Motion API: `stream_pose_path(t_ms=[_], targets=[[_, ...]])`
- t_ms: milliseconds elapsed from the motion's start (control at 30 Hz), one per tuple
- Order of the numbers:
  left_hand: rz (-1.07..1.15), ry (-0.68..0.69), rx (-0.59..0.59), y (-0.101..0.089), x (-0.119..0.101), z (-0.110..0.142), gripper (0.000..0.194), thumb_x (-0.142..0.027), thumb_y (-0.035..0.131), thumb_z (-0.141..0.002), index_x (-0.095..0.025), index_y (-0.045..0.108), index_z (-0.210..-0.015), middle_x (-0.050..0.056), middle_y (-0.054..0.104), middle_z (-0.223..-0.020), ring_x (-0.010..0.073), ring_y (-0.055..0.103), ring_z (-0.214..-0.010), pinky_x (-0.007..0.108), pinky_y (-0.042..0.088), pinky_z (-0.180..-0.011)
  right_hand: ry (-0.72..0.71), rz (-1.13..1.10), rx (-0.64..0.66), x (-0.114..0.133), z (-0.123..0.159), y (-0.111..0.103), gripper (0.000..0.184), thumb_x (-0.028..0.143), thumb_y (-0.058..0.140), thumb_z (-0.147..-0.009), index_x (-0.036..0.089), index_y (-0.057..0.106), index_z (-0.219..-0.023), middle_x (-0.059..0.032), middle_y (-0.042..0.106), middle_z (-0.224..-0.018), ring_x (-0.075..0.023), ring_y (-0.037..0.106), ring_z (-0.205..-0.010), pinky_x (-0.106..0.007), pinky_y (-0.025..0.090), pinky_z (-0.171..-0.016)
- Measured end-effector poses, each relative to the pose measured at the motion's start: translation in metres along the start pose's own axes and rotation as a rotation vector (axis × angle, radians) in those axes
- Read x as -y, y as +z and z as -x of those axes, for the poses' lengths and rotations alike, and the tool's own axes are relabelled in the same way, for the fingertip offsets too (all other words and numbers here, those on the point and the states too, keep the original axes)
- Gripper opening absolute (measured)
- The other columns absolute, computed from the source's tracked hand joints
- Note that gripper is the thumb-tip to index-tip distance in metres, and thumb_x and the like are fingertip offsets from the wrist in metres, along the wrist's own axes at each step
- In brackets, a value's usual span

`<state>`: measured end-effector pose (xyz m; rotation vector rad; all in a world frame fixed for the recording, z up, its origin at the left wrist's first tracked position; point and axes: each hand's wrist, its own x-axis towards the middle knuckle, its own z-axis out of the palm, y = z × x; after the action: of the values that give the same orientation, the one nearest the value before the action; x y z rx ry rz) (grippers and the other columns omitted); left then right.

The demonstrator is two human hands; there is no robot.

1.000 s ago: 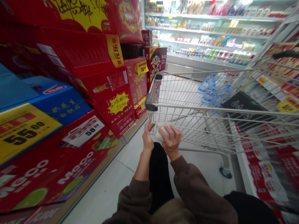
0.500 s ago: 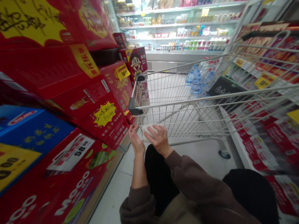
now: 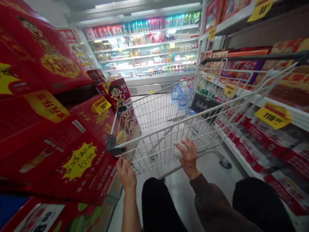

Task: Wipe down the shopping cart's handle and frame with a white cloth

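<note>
A wire shopping cart (image 3: 154,135) stands across the aisle in front of my knees. My right hand (image 3: 189,158) is closed around a folded white cloth (image 3: 179,149), which it presses to the cart's near side wires. Close below the dark corner piece (image 3: 115,145) of the basket, my left hand (image 3: 126,174) has its fingers curled at the wires of the near left end. Its fingertips are partly hidden, but they appear to grip the cart there.
Stacked red boxes (image 3: 79,154) rise close on my left. Shelves with packaged goods and a price tag (image 3: 272,115) line the right. Wrapped water bottles (image 3: 183,95) stand on the floor beyond the cart, before a lit refrigerated case (image 3: 149,82).
My hands have moved apart. The right one carried the cloth rightward onto the side wires, and the left one closed at the cart's corner. The view has tilted up.
</note>
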<state>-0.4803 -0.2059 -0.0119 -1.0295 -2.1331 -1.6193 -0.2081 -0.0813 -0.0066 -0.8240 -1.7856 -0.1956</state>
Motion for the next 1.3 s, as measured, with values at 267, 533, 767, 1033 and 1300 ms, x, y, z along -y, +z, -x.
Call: stream_pose_path(t_ms=[267, 533, 767, 1033, 1300], targets=[[-0.036, -0.048, -0.002, 0.004, -0.009, -0.003, 0.042, -0.052, 0.04, -0.091, -0.02, 0.066, -0.086, 0.011, 0.06, -0.124, 0.03, 0.057, -0.12, 0.049, 0.042, -0.109, 0.053, -0.047, 0.066, -0.008, -0.01, 0.003, 0.058, -0.006, 0.052, -0.072, 0.028, 0.06, -0.118, -0.007, 0.058, -0.122, -0.0289, 0.047, -0.137, -0.054, 0.037, -0.115], [-0.031, -0.035, -0.02, 0.02, -0.021, 0.015, 0.043, -0.051, 0.041, -0.091, -0.017, 0.066, -0.087, 0.016, 0.056, -0.126, 0.0322, 0.054, -0.123, 0.054, 0.04, -0.111, 0.112, -0.083, 0.104, -0.038, -0.023, 0.003, 0.064, -0.007, 0.049, -0.063, 0.028, 0.062, -0.115, -0.0061, 0.058, -0.121, -0.0254, 0.055, -0.122, -0.042, 0.044, -0.099], [0.022, 0.027, 0.036, 0.032, -0.05, 0.041, 0.043, -0.05, 0.043, -0.094, -0.016, 0.067, -0.084, 0.014, 0.052, -0.122, 0.0284, 0.056, -0.119, 0.051, 0.041, -0.111, 0.113, -0.155, 0.224, -0.087, -0.045, 0.002, 0.043, 0.006, 0.059, -0.068, 0.023, 0.067, -0.106, -0.0062, 0.06, -0.112, -0.0249, 0.059, -0.106, -0.039, 0.042, -0.091], [-0.044, 0.073, 0.248, 0.037, -0.098, 0.079, 0.04, -0.042, 0.041, -0.099, -0.017, 0.069, -0.085, 0.013, 0.044, -0.127, 0.0282, 0.05, -0.126, 0.052, 0.039, -0.113, 0.254, -0.167, 0.235, -0.125, -0.057, -0.003, 0.041, 0.007, 0.061, -0.066, 0.021, 0.068, -0.103, -0.0078, 0.061, -0.113, -0.0263, 0.059, -0.108, -0.041, 0.045, -0.091], [-0.045, 0.146, 0.355, 0.054, -0.14, 0.108, 0.031, -0.036, 0.044, -0.1, -0.018, 0.069, -0.097, 0.017, 0.04, -0.133, 0.0324, 0.042, -0.135, 0.056, 0.039, -0.111, 0.685, -0.247, -0.095, -0.028, -0.022, 0.009, 0.052, 0.012, 0.059, -0.07, 0.021, 0.057, -0.121, -0.0096, 0.057, -0.115, -0.0255, 0.055, -0.112, -0.042, 0.049, -0.097]])
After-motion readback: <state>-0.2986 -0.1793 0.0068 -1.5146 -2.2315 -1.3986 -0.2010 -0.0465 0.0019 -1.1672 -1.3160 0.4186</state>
